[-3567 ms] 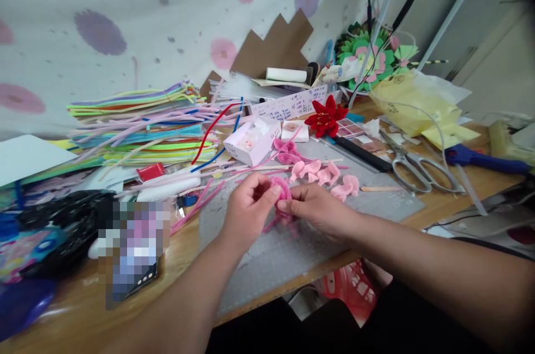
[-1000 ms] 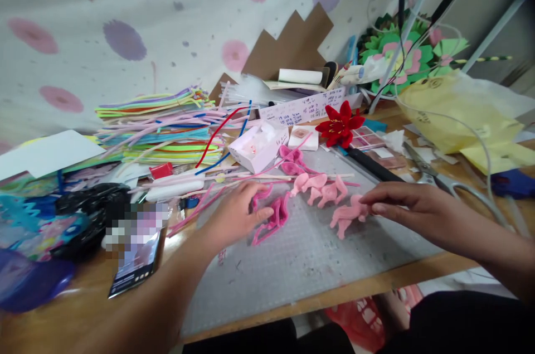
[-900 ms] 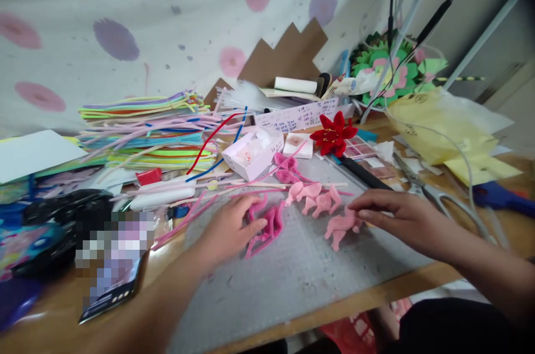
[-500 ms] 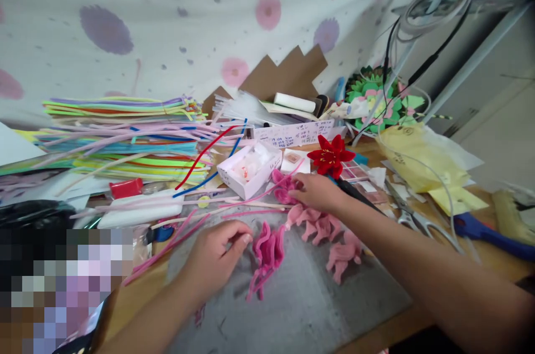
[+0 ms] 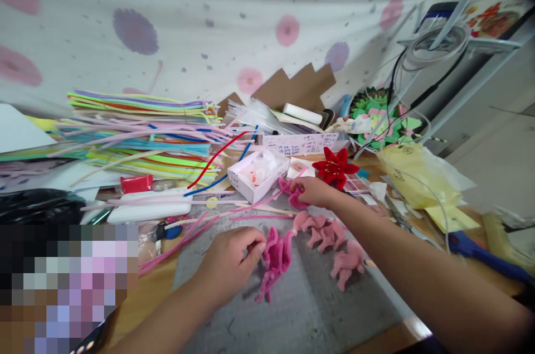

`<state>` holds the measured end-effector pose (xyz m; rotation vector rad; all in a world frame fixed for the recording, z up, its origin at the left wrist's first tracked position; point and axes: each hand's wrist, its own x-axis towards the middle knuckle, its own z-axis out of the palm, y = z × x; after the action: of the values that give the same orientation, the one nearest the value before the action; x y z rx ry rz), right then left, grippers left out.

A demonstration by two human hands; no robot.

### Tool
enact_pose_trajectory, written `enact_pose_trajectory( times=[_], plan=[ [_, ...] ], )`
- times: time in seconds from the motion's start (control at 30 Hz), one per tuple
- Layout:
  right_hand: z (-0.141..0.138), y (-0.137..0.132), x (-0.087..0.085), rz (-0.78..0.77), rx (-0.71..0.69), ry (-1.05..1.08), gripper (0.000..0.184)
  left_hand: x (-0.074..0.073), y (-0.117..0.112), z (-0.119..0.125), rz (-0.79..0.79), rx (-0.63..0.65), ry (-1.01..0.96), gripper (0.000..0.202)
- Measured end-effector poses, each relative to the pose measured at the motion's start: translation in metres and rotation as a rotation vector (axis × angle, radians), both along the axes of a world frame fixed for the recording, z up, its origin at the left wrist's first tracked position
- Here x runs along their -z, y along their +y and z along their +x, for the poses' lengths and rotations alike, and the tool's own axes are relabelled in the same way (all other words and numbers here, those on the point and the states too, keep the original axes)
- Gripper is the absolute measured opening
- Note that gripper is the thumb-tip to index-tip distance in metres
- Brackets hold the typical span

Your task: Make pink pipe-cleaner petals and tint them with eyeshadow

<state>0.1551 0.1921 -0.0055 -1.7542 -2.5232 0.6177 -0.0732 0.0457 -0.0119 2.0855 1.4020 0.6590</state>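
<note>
My right hand (image 5: 314, 192) has its fingers closed on a pink folded pipe-cleaner piece (image 5: 297, 199), beside the small white box. Lower on the grey mat (image 5: 301, 309), my left hand (image 5: 234, 256) is curled with thumb and forefinger pressed together. Its fingertips lie right at the edge of a bright pink bundle of bent pipe-cleaner loops (image 5: 277, 256); anything inside that pinch is hidden. Paler pink looped pieces (image 5: 321, 230) rest under my right forearm, and another pale pink looped piece (image 5: 349, 263) lies nearer the front.
Bundles of coloured pipe cleaners (image 5: 142, 136) are stacked at the back left. Behind the mat are a white box (image 5: 254, 189) and a red pipe-cleaner flower (image 5: 335, 167). Scissors (image 5: 412, 226), a blue-handled tool (image 5: 480, 253) and a yellow bag (image 5: 412, 167) lie to the right.
The view has shifted, so most things appear a little further right. My right hand has drawn the pink piece slightly toward me. My left hand remains beside the bright pink bundle.
</note>
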Motion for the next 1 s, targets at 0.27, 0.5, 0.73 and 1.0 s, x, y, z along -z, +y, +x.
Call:
enact_pose_trajectory(
  times=[0.27,0.5,0.73,1.0],
  plan=[
    [0.034,-0.009,-0.039,0.009,0.017,0.072,0.026,0.002,0.001,0.002,0.04,0.008,0.022,0.021],
    [-0.006,-0.018,0.003,0.087,-0.029,0.063,0.038,0.003,-0.003,0.004,0.1,0.025,0.065,0.023],
    [-0.001,-0.001,0.011,0.228,-0.142,-0.051,0.028,0.006,-0.004,0.002,0.11,-0.016,0.088,0.021],
    [0.065,-0.002,-0.062,0.336,-0.133,-0.072,0.012,0.004,-0.007,0.003,0.079,-0.038,-0.024,0.019]
  ],
)
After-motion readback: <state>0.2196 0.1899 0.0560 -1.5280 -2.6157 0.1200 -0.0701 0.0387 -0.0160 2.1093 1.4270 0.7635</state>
